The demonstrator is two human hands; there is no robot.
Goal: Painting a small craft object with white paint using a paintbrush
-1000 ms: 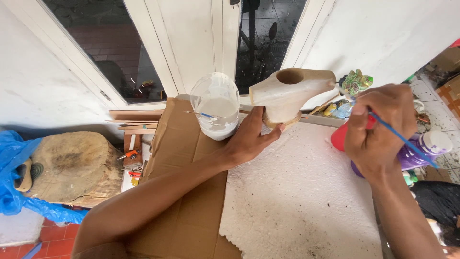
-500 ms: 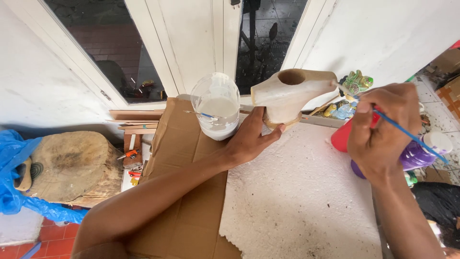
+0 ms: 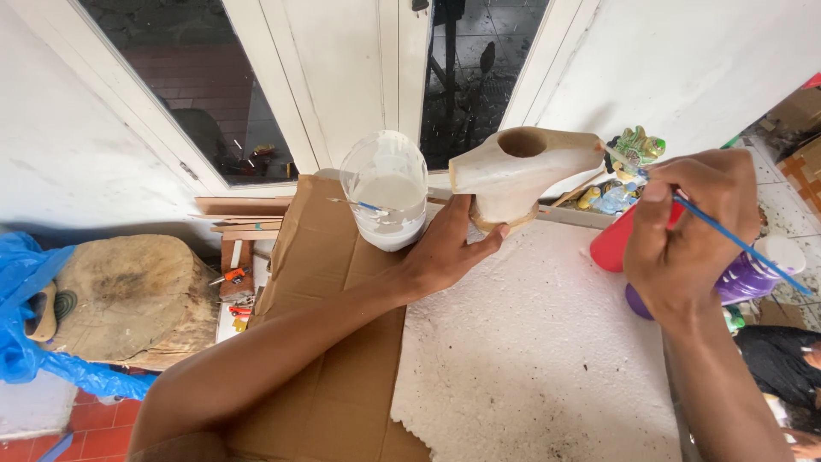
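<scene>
My left hand grips a pale wooden piece from below; the piece has a round hole on top and is coated cream-white. My right hand holds a thin blue paintbrush, whose tip touches the right end of the wooden piece. A clear plastic jar partly filled with white paint stands just left of my left hand, with another small brush lying across it.
A brown cardboard sheet and a white foam sheet cover the work surface. A red object and a purple-and-white container sit behind my right hand. A tree-stump slab and blue plastic lie left.
My right hand has moved the brush tip to the left, up against the right end of the wooden piece. My left hand holds the piece steady.
</scene>
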